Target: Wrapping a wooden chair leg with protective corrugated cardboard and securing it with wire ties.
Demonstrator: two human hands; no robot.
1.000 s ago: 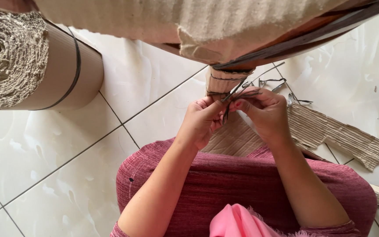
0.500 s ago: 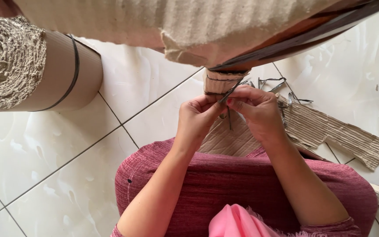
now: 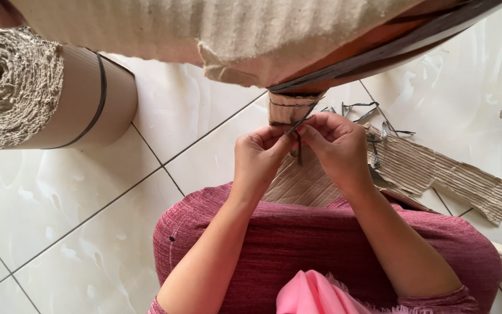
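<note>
- Head view shows a dark thin strap point(image 3: 298, 125) pinched between both hands, just under the end of a small cardboard bundle point(image 3: 289, 107) that sticks out below a big cardboard roll point(image 3: 216, 40) at the top of the frame.
- Left hand point(image 3: 258, 154) has its fingers point(image 3: 274, 136) closed tight on the strap, thumb and forefinger pressed together; the grip is at the very tip, probably to keep the thin band from slipping.
- Right hand point(image 3: 335, 145) mirrors it, fingers curled shut on the same strap from the other side, the two hands touching at the knuckles, which suggests the band is being pulled or knotted between them.
- A short tail of the strap hangs down between the hands, over a flat cardboard sheet point(image 3: 303, 180) on the lap.
- Both hands are held up off the lap point(image 3: 321, 232), which is covered in dark red cloth, so the bundle's end sits at an easy working height.
- Loose strap offcuts point(image 3: 361, 107) lie on the floor point(image 3: 88, 203) just beyond the right hand, near a torn cardboard strip point(image 3: 448, 174) stretching to the right.
- A second roll point(image 3: 47, 99), bound by one dark band, lies on the white tiles at left, well apart from the hands.
- Pink cloth point(image 3: 315, 293) shows at the bottom edge.
</note>
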